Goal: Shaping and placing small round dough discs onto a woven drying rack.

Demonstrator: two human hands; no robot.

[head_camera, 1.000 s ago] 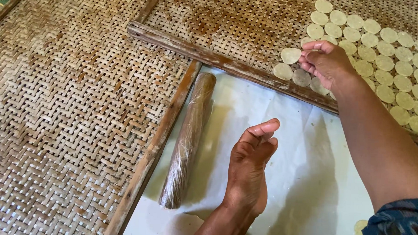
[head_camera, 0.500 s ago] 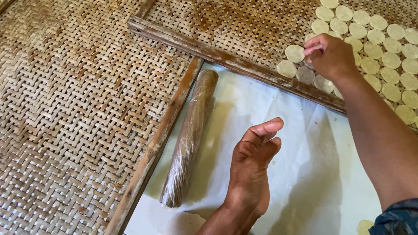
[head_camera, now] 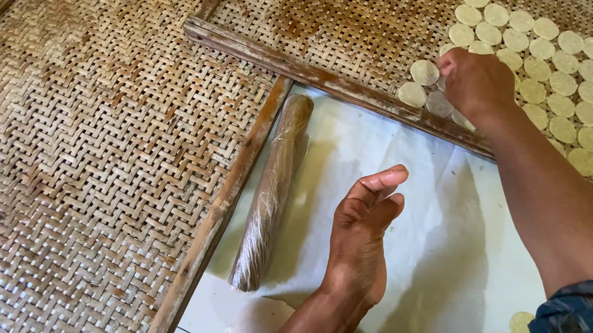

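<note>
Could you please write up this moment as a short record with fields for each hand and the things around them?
Left hand: left hand rests on its edge on the white sheet, fingers loosely curled, holding nothing
Right hand: right hand reaches over the wooden frame to the pale round discs, fingertips on them
Discs: laid flat in close rows on a woven mat
Roller: plastic-wrapped brown cylinder lies on the sheet, beside the left hand, apart from it
Grip on a disc: cannot tell
</note>
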